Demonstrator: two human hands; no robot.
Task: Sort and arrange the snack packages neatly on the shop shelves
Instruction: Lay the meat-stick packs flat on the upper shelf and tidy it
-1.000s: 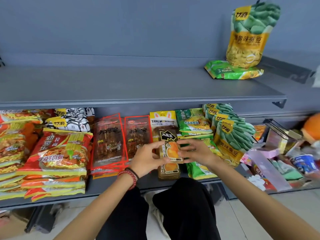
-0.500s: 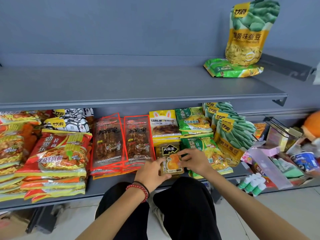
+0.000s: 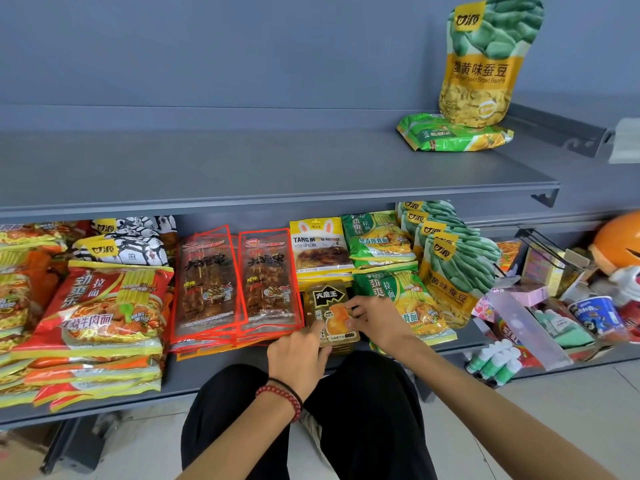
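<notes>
A small dark-and-gold snack packet (image 3: 327,299) with an orange picture lies on a stack of the same packets at the front of the lower shelf (image 3: 214,372). My left hand (image 3: 298,355) holds its lower left edge, thumb on its face. My right hand (image 3: 377,320) pinches its right edge. Left of it lie two stacks of red-framed clear skewer packs (image 3: 207,285). Behind it stands a yellow rabbit-logo pack (image 3: 320,247). Green noodle packs (image 3: 401,299) lie just to its right, partly under my right hand.
Red noodle packs (image 3: 100,306) and black-and-white bags (image 3: 121,249) fill the lower shelf's left. Green broad-bean bags (image 3: 457,268) stand at its right end. The upper shelf (image 3: 242,168) carries one bean bag (image 3: 481,64) and a green pack (image 3: 450,135). Mixed small goods (image 3: 594,313) crowd the right.
Both hands have lowered the dark-and-gold packet from mid-air onto the stack on the lower shelf and drawn closer to the shelf's front edge.
</notes>
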